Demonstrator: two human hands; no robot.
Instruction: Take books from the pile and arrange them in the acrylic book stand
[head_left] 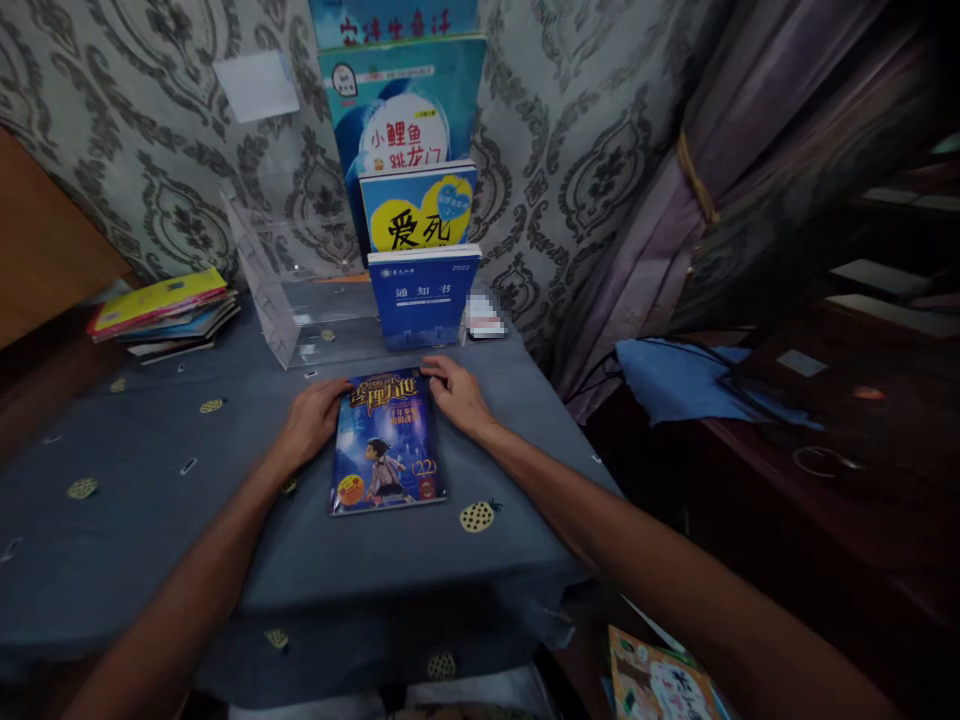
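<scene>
Glossy dark-blue rectangular paperback book (388, 440) lies flat on the blue-grey, pineapple-patterned, cloth-covered table (135, 440), between the loosely curled left hand (311, 417) and right hand (459, 397), which touch its upper corners; whether they grip is unclear.

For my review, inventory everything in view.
table: one, bluish cloth, centre
book: one, dark blue, on table
rack: one, see-through, table back
standing books: four visible, blue, teal, yellow, in rack
book pile: one, yellow-topped, table's left
small item: one, white, rack's right
wall: one, patterned grey, behind
paper: one, white, on wall
curtain: one, purplish, right
cloth: one, blue, right
picture book: one, orange, lower right
panel: one, brown, far left
clutter: uncountable, dark, right
forearms: two, bare, foreground
left hand: one, bare, book's upper left
right hand: one, bare, book's upper right
</scene>
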